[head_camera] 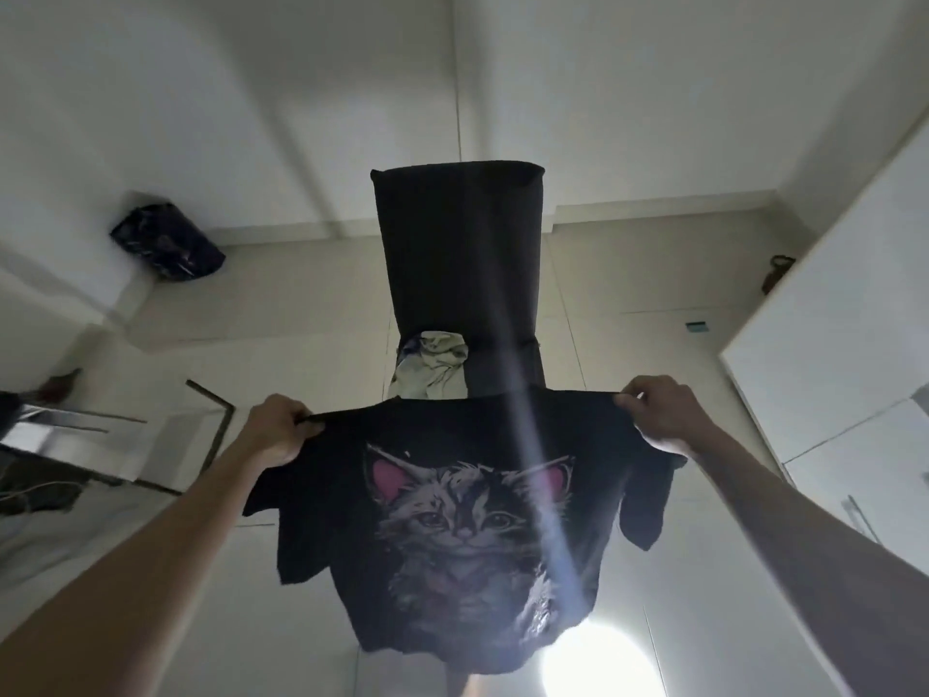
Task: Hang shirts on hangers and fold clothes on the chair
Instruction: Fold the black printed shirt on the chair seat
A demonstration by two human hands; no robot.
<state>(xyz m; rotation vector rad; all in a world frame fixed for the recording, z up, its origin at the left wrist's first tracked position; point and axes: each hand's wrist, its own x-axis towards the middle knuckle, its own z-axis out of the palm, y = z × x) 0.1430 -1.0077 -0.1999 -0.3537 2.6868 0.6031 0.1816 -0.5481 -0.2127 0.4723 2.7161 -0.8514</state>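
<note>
I hold a black T-shirt (452, 520) up in front of me by its shoulders. My left hand (279, 432) pinches one shoulder seam and my right hand (658, 415) pinches the other, each with fingers curled tight on the cloth, the two hands well apart so the top edge is stretched straight between them. The shirt hangs free below my hands, sleeves drooping, the cat print facing me.

Just beyond my hands stands the dark chair (460, 254), and on its seat, past my left hand's side of the collar, lies a crumpled pale garment (435, 364), not yet folded. I see no hanger anywhere near my hands, and no folded pile, so by my reckoning the work is at an early stage: this shirt is only spread out, not hung or folded, and at least that one piece on the seat is left. Whether more clothes lie behind the shirt I cannot tell. Far off past my left hand a dark bag (168, 249) sits by the wall.
</note>
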